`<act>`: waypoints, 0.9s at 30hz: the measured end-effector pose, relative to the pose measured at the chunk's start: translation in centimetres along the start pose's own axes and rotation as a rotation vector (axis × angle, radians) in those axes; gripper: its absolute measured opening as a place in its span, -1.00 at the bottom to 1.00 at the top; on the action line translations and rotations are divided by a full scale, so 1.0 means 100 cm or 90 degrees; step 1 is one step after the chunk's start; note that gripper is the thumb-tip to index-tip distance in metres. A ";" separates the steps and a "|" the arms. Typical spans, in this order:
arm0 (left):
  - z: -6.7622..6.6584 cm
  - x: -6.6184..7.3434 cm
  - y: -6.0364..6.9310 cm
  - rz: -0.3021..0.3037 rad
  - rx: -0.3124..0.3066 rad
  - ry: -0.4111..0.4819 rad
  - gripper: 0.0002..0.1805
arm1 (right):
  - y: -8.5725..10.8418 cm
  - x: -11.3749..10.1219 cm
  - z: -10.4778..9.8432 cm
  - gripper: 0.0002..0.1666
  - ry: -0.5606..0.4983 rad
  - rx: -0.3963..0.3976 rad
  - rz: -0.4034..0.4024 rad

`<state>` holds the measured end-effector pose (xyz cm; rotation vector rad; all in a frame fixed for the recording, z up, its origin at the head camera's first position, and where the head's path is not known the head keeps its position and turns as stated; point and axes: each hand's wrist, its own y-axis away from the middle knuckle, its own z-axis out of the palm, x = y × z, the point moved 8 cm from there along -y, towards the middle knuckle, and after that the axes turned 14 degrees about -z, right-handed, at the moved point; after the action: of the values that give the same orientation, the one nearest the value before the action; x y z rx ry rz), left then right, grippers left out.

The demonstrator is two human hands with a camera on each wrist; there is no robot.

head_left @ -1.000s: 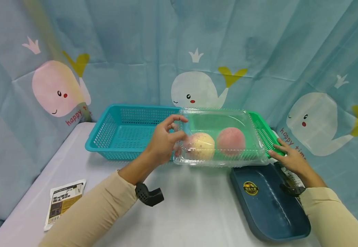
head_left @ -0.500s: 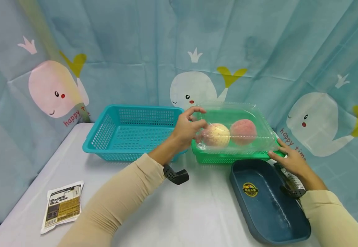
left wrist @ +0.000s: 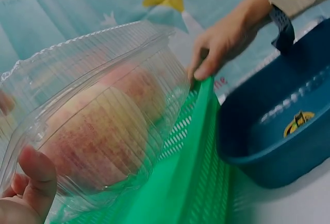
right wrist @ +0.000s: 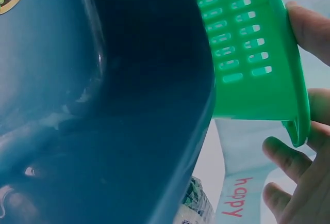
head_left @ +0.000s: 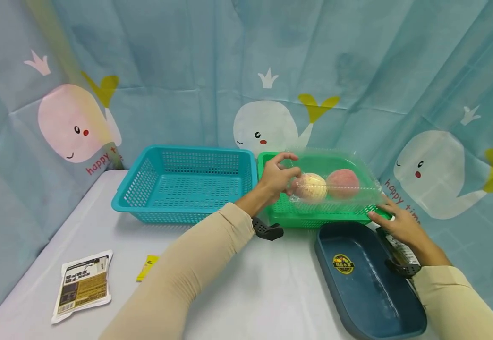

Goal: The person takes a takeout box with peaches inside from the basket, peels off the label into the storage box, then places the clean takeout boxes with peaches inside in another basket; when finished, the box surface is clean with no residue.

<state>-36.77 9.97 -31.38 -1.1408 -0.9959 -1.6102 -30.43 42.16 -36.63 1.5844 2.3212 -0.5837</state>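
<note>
My left hand [head_left: 277, 177] grips the left end of a clear plastic clamshell box [head_left: 363, 182], thumb on the near side in the left wrist view. Inside it lie two peaches, one pale yellow and pink [left wrist: 98, 136], the other pinker [head_left: 343, 184]. In the head view the box hangs tilted over the green basket [head_left: 310, 219], seeming partly within its rim; whether it touches the bottom I cannot tell. At the basket's right front corner, my right hand [head_left: 403, 229] holds the rim [right wrist: 296, 79] between thumb and fingers.
A teal basket [head_left: 182, 217] stands left of the green one. A dark blue tray [head_left: 367, 278] sits in front at the right, with dark packaging [head_left: 401, 250] beside it. A white and brown pouch [head_left: 84, 285] and a yellow packet [head_left: 147, 267] lie at the left.
My left hand has carried the clamshell box rightward, from partly over the teal basket to over the green basket. The yellow packet has come into view from behind my arm. My right hand stays put.
</note>
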 end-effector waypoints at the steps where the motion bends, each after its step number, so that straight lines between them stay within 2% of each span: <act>1: 0.000 -0.003 -0.002 -0.005 0.002 -0.003 -0.51 | 0.000 0.000 0.000 -0.11 -0.003 0.001 -0.001; 9: -0.003 -0.032 -0.018 -0.070 0.009 -0.035 -0.52 | 0.001 -0.003 -0.002 -0.14 -0.011 0.013 -0.018; 17: -0.010 -0.052 -0.032 -0.123 0.024 -0.022 -0.48 | -0.001 -0.003 0.000 -0.14 -0.017 0.010 -0.022; 24: -0.002 -0.062 -0.037 -0.159 0.018 -0.102 -0.48 | 0.000 -0.001 -0.001 -0.13 -0.022 0.010 -0.020; 27: 0.002 -0.067 -0.037 -0.171 0.027 -0.143 -0.47 | 0.001 0.000 -0.001 -0.14 -0.023 0.009 -0.018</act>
<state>-39.12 12.57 -38.18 -1.2186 -1.3728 -1.6838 -30.31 42.28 -36.63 1.5370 2.3211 -0.6317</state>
